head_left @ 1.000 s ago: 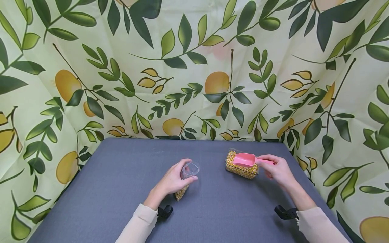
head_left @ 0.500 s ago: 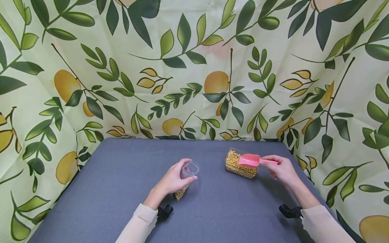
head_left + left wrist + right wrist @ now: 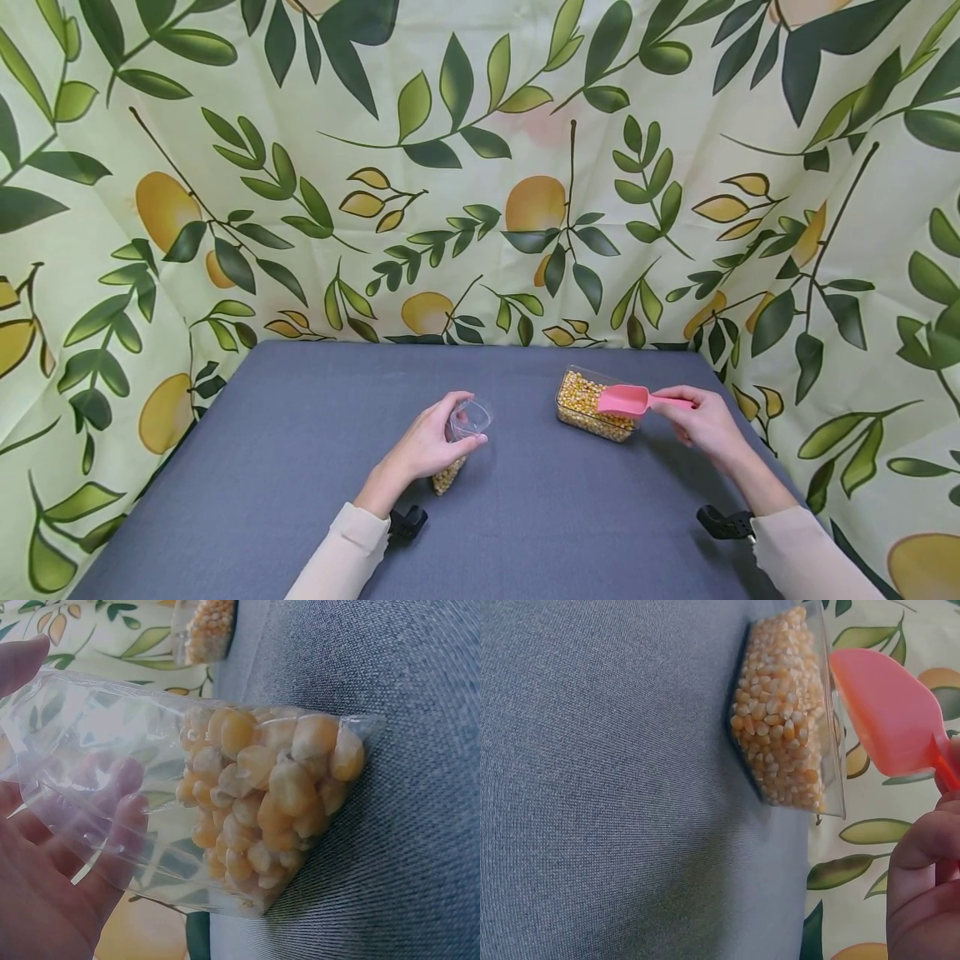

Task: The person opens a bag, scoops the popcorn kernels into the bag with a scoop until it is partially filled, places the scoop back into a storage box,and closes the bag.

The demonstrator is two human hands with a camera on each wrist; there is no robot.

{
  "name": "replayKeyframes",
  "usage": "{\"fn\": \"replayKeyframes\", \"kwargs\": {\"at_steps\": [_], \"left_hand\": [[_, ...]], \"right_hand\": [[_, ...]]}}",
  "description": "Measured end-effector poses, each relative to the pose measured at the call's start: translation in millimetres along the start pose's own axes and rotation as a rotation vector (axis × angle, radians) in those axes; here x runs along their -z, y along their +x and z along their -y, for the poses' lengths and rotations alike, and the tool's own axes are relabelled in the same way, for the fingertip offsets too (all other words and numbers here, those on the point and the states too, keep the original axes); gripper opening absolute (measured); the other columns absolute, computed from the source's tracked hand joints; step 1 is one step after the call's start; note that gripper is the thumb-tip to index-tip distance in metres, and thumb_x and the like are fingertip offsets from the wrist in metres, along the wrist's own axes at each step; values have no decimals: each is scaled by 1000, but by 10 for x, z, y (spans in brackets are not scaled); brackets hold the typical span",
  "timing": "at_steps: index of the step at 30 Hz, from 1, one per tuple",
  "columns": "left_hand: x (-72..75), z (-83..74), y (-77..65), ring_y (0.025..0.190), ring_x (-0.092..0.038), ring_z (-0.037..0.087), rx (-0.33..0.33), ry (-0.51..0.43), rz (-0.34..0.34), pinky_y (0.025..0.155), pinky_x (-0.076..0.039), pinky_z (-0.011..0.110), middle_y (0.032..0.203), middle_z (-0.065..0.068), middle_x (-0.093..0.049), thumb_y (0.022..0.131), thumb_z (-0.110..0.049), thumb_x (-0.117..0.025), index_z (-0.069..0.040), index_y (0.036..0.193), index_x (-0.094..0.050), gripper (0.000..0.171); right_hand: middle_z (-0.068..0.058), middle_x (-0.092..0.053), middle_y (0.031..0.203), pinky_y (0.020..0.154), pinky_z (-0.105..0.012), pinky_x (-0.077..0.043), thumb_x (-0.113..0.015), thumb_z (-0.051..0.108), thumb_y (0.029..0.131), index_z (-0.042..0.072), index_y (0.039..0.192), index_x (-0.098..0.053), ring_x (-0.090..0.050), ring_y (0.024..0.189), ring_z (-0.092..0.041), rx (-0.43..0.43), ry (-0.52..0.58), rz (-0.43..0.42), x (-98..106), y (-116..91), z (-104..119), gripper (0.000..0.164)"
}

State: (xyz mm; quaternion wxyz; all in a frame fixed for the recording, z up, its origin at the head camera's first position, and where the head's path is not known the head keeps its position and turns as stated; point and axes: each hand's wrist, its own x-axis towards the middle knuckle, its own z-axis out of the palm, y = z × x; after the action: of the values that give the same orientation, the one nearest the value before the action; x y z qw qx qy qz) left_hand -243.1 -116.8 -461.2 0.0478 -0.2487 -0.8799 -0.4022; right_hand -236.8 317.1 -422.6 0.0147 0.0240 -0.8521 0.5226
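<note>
My left hand (image 3: 431, 442) curves around the open top of a clear plastic bag (image 3: 471, 418), thumb on one side and fingers on the other. In the left wrist view, corn kernels (image 3: 255, 787) fill the lower part of this bag, which stands on the table. My right hand (image 3: 701, 421) grips the handle of a pink scoop (image 3: 625, 401), held level above the near right part of a clear rectangular container (image 3: 596, 426) full of corn kernels. No kernels show on the scoop in the head view. From the right wrist, the scoop (image 3: 891, 712) appears apart from the container's rim.
A blue-grey cloth (image 3: 322, 467) covers the table. Behind it and at both sides hangs a fabric (image 3: 465, 208) printed with leaves and fruit. Each wrist wears a black band; the right one (image 3: 723, 523) sits by the cuff.
My right hand has shifted to the right with the scoop, from over the container's middle towards its right side. The left hand and the bag have stayed in place.
</note>
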Motion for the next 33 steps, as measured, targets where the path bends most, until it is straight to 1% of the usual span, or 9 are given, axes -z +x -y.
{"fn": "replayKeyframes", "kwargs": {"at_steps": [4,11,16,21,26,30,33], "left_hand": [[3,-1,-2,77,-55,7,-5,-3,-1,70,-47,26,100,-6,-57,82,-52,-68,-25,132,-46,61],[3,4,0,79,-55,7,-6,-6,-3,70,-47,26,100,-6,-57,82,-52,-68,-25,133,-46,61],[4,4,-2,79,-55,7,0,-11,-2,70,-47,27,101,-6,-57,82,-52,-68,-26,133,-46,61],[8,3,-2,80,-55,7,-13,1,-13,70,-47,27,100,-5,-58,83,-52,-67,-25,132,-46,60],[11,-4,-4,80,-55,7,-6,2,-12,71,-47,27,100,-6,-57,82,-53,-67,-24,132,-47,61],[8,-7,-3,79,-55,7,-4,1,-10,70,-47,27,99,-6,-57,82,-52,-67,-22,133,-46,63],[3,-6,-1,79,-55,8,3,3,-10,70,-47,27,99,-7,-56,82,-53,-67,-23,133,-46,63]], "right_hand": [[-2,-49,58,45,-34,-40,-70,31,87,-3,115,-61,-43,45,-16,-3,-24,6,9,7,-8,44],[-1,-47,57,44,-34,-40,-71,33,85,2,111,-63,-43,45,-15,-27,-59,3,21,38,-24,42],[-1,-45,56,44,-34,-40,-71,34,85,1,112,-63,-42,45,-16,-40,-72,16,22,53,-20,43],[-2,-43,57,44,-34,-39,-72,34,85,1,112,-63,-42,45,-16,-46,-79,25,14,75,0,44],[-1,-42,56,44,-33,-39,-72,34,85,1,112,-62,-41,44,-15,-49,-97,37,22,91,7,44],[-1,-43,56,44,-33,-38,-71,34,85,1,111,-63,-42,44,-16,-51,-119,44,28,89,0,43],[-2,-45,58,43,-33,-38,-71,35,85,1,111,-63,-42,44,-18,-60,-133,45,26,84,-9,43]]}}
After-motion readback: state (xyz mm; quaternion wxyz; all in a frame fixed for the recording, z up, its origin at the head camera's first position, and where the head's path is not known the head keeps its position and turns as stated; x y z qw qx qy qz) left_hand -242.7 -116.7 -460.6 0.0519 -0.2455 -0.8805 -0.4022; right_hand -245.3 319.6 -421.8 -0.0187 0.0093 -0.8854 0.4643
